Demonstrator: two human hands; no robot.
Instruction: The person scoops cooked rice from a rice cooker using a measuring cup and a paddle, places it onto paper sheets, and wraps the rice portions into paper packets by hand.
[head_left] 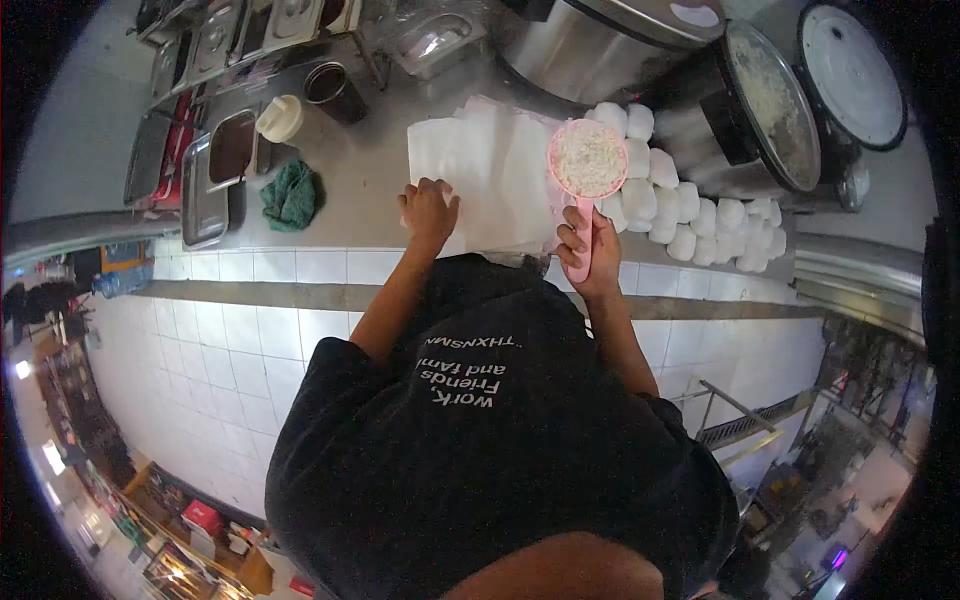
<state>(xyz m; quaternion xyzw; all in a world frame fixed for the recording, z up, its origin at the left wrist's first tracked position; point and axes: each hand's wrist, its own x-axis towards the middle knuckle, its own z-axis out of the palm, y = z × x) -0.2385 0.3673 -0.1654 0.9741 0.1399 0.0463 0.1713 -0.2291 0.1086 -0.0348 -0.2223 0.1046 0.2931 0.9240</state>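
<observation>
A pink scoop, heaped with white rice-like grains, is held upright by its handle in my right hand, over the right edge of the paper. My left hand rests on the left part of a stack of white paper sheets, fingers bent and a little apart, with nothing visibly gripped. Right of the scoop, many white rounded bundles lie piled on the steel counter.
Behind the bundles stand a large steel cooker and an open pot of rice with a round lid. To the left are a green cloth, a cream-lidded bottle, a dark cup and metal trays.
</observation>
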